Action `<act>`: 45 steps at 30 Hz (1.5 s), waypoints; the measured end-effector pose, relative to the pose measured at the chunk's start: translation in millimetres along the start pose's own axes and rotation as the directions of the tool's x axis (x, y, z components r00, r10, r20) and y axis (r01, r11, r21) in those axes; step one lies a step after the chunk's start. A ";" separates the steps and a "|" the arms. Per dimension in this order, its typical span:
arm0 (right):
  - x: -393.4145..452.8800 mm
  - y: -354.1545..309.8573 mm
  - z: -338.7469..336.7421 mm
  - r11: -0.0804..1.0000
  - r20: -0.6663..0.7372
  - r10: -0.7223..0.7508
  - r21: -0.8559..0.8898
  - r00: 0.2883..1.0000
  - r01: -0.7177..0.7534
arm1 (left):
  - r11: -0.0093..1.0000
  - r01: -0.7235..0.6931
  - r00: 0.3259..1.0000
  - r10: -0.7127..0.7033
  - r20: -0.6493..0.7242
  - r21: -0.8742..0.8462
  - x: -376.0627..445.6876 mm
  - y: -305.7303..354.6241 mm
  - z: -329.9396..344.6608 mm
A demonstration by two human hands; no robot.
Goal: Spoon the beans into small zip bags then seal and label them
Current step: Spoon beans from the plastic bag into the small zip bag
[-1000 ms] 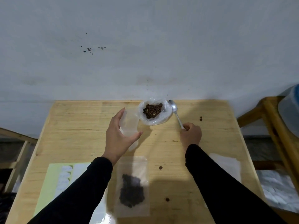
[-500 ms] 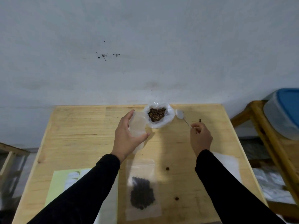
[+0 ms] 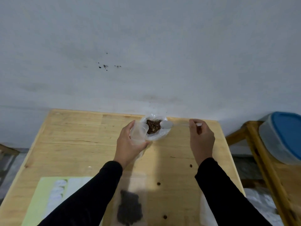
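The left hand [image 3: 130,142] grips an empty zip bag [image 3: 138,132], mouth held open, just left of the bean bag [image 3: 154,128] at the desk's [image 3: 73,137] far edge, close to the wall. The right hand [image 3: 201,137] pinches the spoon [image 3: 172,124] handle; its bowl is blurred, at the bean bag's right rim. Behind the wrists lies a filled bag [image 3: 130,207] w/ loose beans [image 3: 190,165] nearby. Bare wood is left of the left hand; right of the right hand the desk edge is near.

Two bare hands, left [image 3: 130,144] and right [image 3: 202,141], no rings or watch seen; long black sleeves [image 3: 91,196] to the wrists
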State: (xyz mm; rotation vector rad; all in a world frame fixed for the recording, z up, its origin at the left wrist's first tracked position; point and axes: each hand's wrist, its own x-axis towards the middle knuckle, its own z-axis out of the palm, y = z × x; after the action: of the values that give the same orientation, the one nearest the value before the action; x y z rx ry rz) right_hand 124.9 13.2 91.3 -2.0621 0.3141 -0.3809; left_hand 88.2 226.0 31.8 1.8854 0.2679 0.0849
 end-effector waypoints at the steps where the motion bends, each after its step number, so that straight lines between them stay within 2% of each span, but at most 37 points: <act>1: 1.9 3.5 5.0 0.999 0.016 -0.033 -0.004 0.999 0.033 | 1.000 0.004 1.000 -0.004 -0.008 0.007 0.7 -0.1 1.5; 6: 12.3 24.3 27.9 0.958 0.088 -0.285 -0.003 0.954 0.287 | 0.995 -0.026 1.000 0.026 0.001 0.091 1.0 0.3 7.0; 8: 14.3 34.9 35.7 0.949 0.114 -0.314 0.017 0.942 0.315 | 0.994 -0.037 0.999 0.035 0.016 0.107 0.7 0.6 8.3; 10: 13.0 44.2 43.4 0.976 0.142 -0.217 0.061 0.966 0.211 | 0.992 -0.039 0.999 0.037 0.025 0.120 0.9 1.6 9.5; 12: 9.9 51.3 52.6 0.994 0.178 -0.017 0.113 0.984 -0.004 | 0.989 -0.041 0.999 0.039 0.019 0.141 2.0 2.7 11.2; 14: 7.1 52.7 60.8 0.965 0.213 0.155 0.178 0.965 -0.194 | 0.987 -0.039 0.999 0.037 0.017 0.154 4.1 3.6 12.9; 16: 5.4 51.4 65.0 0.907 0.258 0.259 0.265 0.931 -0.326 | 0.986 -0.038 0.999 0.034 0.026 0.161 6.5 3.6 15.0; 20: 7.3 49.6 66.4 0.790 0.334 0.413 0.332 0.847 -0.516 | 0.986 -0.039 0.999 0.034 0.034 0.161 11.3 -1.0 19.1; 23: 12.2 51.2 65.2 0.740 0.337 0.472 0.352 0.815 -0.574 | 0.985 -0.038 0.999 0.032 0.039 0.167 13.3 -1.5 20.3; 36: 17.1 21.7 18.4 0.742 0.223 0.414 0.479 0.883 -0.469 | 0.981 -0.092 0.993 0.078 0.088 0.170 13.2 -1.1 18.5; 40: 8.0 10.0 7.5 0.720 0.236 0.380 0.532 0.895 -0.446 | 0.981 -0.106 0.991 0.090 0.097 0.166 12.1 -2.5 18.3; 45: -10.4 7.4 4.9 0.768 0.286 0.322 0.479 0.903 -0.425 | 0.976 -0.134 0.988 0.117 0.105 0.173 10.3 -2.5 18.0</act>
State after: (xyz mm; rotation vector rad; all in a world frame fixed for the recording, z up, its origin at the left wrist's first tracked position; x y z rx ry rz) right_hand 116.8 17.3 81.1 -1.4232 0.4418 -0.0109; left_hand 101.3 212.5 22.8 2.0790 0.0937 0.0592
